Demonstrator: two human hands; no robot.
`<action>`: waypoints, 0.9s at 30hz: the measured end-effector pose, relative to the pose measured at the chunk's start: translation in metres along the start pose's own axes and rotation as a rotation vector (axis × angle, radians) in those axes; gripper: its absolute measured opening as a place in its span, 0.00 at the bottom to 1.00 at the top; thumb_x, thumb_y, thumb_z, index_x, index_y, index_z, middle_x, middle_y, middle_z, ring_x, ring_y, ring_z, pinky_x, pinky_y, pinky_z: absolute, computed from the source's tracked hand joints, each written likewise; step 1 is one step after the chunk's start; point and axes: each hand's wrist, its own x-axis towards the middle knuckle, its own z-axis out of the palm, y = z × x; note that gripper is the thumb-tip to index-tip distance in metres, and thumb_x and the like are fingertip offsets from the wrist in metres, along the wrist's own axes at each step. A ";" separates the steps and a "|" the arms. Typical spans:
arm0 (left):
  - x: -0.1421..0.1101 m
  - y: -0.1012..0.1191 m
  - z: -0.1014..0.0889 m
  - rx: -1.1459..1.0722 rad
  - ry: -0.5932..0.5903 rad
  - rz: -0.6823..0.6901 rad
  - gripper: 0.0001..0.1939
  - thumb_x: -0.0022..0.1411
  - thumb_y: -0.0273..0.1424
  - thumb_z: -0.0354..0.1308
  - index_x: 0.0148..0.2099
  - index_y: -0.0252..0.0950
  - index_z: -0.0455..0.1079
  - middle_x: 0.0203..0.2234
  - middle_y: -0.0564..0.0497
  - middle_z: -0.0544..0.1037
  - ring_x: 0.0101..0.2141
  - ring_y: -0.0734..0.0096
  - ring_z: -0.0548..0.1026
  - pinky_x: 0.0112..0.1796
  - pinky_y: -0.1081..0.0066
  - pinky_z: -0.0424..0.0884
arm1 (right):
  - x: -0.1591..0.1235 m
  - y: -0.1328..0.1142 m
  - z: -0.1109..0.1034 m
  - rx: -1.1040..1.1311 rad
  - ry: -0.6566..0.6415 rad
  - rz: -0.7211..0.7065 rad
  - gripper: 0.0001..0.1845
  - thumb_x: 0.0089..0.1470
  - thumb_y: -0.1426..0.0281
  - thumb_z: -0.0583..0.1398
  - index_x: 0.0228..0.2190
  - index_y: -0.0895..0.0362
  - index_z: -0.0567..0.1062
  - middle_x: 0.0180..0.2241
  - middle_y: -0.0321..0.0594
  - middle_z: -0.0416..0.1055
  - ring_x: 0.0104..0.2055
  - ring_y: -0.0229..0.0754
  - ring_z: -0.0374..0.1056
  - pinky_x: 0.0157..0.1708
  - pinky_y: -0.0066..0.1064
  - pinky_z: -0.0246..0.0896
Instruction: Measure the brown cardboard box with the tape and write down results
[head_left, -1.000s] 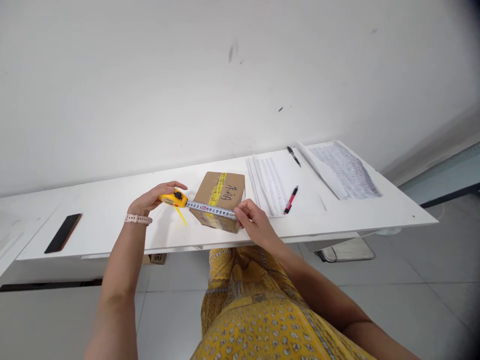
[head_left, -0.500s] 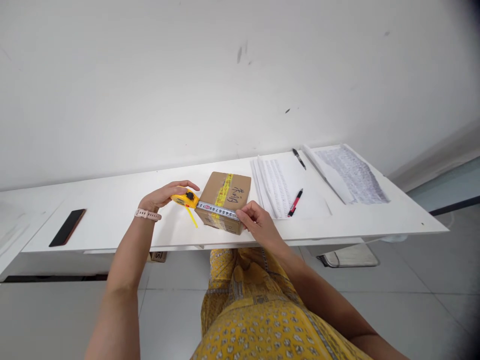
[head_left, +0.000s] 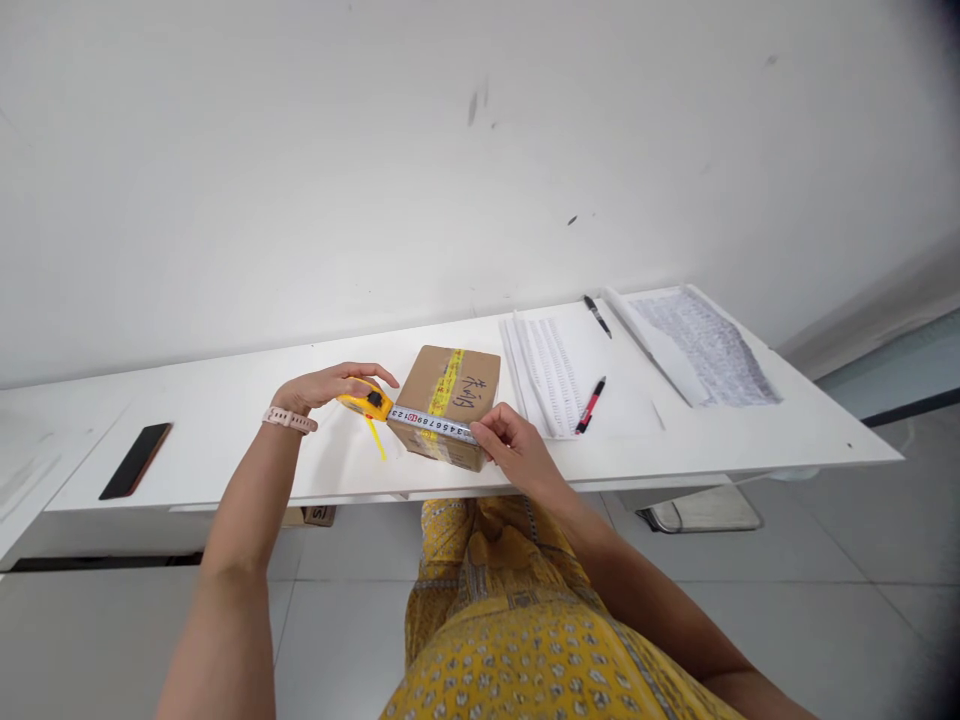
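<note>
A small brown cardboard box (head_left: 420, 375) with yellow printed tape and dark handwriting sits on the white table. My left hand (head_left: 330, 385) grips a yellow tape measure (head_left: 366, 401) just left of the box, its strap hanging below. The pulled-out blade (head_left: 433, 423) lies across the box along its near top edge. At the near right corner, my right hand (head_left: 517, 448) pinches the blade's end against the box. The blade's very tip is hidden by the fingers.
Right of the box lie printed sheets (head_left: 555, 370) with a red and black pen (head_left: 591, 405) on them. Behind are a black pen (head_left: 598, 316) and more written pages (head_left: 697, 345). A dark phone-like slab (head_left: 136, 461) rests at the left. The wall (head_left: 300, 180) rises behind the table.
My left hand and the tape measure case have shifted slightly left and tilted a little. My right hand still pinches the blade at the box corner.
</note>
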 end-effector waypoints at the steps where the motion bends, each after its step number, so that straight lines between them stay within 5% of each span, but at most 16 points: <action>1: 0.000 0.000 0.000 -0.001 0.011 -0.005 0.26 0.49 0.45 0.67 0.50 0.40 0.77 0.38 0.40 0.82 0.37 0.51 0.78 0.36 0.64 0.73 | 0.000 0.000 0.000 -0.003 0.000 0.000 0.18 0.57 0.52 0.60 0.29 0.53 0.66 0.19 0.30 0.66 0.21 0.36 0.59 0.23 0.29 0.52; 9: -0.003 0.008 0.004 0.051 0.018 -0.011 0.22 0.53 0.42 0.64 0.49 0.40 0.77 0.39 0.41 0.82 0.38 0.54 0.78 0.37 0.65 0.73 | -0.001 -0.003 -0.001 -0.060 -0.004 -0.007 0.18 0.58 0.52 0.58 0.28 0.52 0.65 0.19 0.30 0.65 0.21 0.37 0.59 0.23 0.29 0.52; 14: -0.034 0.034 0.031 0.124 -0.017 0.058 0.28 0.50 0.38 0.66 0.55 0.42 0.75 0.41 0.43 0.80 0.39 0.53 0.77 0.38 0.64 0.73 | -0.004 -0.043 -0.026 -0.335 -0.064 -0.141 0.16 0.61 0.54 0.55 0.28 0.52 0.65 0.21 0.31 0.65 0.22 0.36 0.57 0.22 0.29 0.47; 18: -0.054 0.028 0.085 0.037 -0.037 0.140 0.25 0.43 0.37 0.71 0.46 0.41 0.80 0.38 0.42 0.80 0.32 0.56 0.77 0.35 0.63 0.73 | -0.008 -0.075 -0.045 -0.482 -0.224 -0.262 0.13 0.63 0.58 0.55 0.30 0.52 0.67 0.19 0.30 0.63 0.21 0.35 0.54 0.23 0.29 0.46; 22: -0.056 -0.017 0.162 -0.368 -0.055 0.124 0.26 0.47 0.47 0.67 0.47 0.41 0.79 0.38 0.41 0.79 0.33 0.54 0.77 0.34 0.59 0.73 | -0.009 -0.074 -0.048 -0.519 -0.378 -0.272 0.13 0.63 0.59 0.56 0.29 0.53 0.69 0.18 0.29 0.62 0.20 0.34 0.55 0.24 0.29 0.47; 24: -0.058 -0.043 0.197 -0.567 0.044 0.106 0.28 0.45 0.50 0.67 0.46 0.40 0.79 0.37 0.42 0.79 0.34 0.54 0.77 0.36 0.59 0.72 | -0.009 -0.063 -0.045 -0.480 -0.391 -0.244 0.14 0.64 0.58 0.54 0.31 0.52 0.70 0.19 0.30 0.63 0.21 0.35 0.57 0.24 0.29 0.50; 27: -0.068 -0.070 0.227 -0.767 0.319 0.087 0.30 0.41 0.52 0.67 0.44 0.39 0.80 0.35 0.43 0.79 0.34 0.54 0.77 0.35 0.61 0.73 | -0.005 -0.041 -0.040 -0.427 -0.201 -0.318 0.16 0.63 0.54 0.54 0.44 0.51 0.71 0.33 0.39 0.73 0.34 0.43 0.69 0.33 0.34 0.63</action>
